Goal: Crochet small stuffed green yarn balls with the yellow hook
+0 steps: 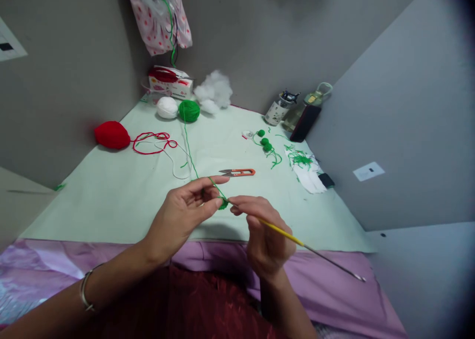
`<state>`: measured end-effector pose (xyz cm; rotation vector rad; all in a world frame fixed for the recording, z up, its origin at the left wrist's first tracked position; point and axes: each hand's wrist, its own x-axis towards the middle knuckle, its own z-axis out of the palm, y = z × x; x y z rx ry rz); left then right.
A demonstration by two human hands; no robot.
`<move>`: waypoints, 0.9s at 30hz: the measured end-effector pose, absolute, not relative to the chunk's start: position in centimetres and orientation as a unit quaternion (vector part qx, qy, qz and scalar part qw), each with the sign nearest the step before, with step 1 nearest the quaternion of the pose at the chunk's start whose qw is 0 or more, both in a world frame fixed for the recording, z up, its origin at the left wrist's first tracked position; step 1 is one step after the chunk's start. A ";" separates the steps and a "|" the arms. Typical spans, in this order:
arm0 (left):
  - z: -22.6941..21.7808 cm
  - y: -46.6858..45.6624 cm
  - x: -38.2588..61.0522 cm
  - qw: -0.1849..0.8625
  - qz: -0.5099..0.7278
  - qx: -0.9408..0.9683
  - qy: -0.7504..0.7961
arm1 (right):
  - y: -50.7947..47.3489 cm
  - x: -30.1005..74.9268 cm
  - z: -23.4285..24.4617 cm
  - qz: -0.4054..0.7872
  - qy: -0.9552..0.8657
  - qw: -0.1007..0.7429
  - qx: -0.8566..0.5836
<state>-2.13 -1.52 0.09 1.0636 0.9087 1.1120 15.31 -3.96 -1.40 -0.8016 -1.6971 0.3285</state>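
My left hand (189,205) pinches a small green crocheted piece (223,204) between thumb and fingers. Over its raised index finger runs green yarn (191,156), which leads back to a green yarn ball (189,111). My right hand (265,230) is closed round a crochet hook (284,232) with a yellow grip. The hook's working tip meets the green piece, and its other metal end points down to the right. Just beyond my fingertips lie orange-handled thread snips (239,172).
White yarn (167,108), stuffing (214,91) and a box (172,85) stand at the back. A red yarn ball (112,134) lies left. Small green balls (265,143), yarn scraps (300,158), a pen cup (276,112), a bottle (313,99) and a phone (306,123) are right.
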 end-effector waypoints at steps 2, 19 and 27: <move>0.2 -1.6 -2.0 0.617 0.494 0.468 0.395 | -3.9 15.4 -1.7 0.114 -0.746 0.562 -0.340; -0.4 -1.1 -1.5 0.737 0.482 0.354 0.315 | -2.7 14.0 -1.7 0.293 -0.600 0.661 -0.342; -0.3 -1.1 -0.9 0.786 0.465 0.285 0.292 | -3.6 14.2 -3.1 0.014 -0.723 0.577 -0.381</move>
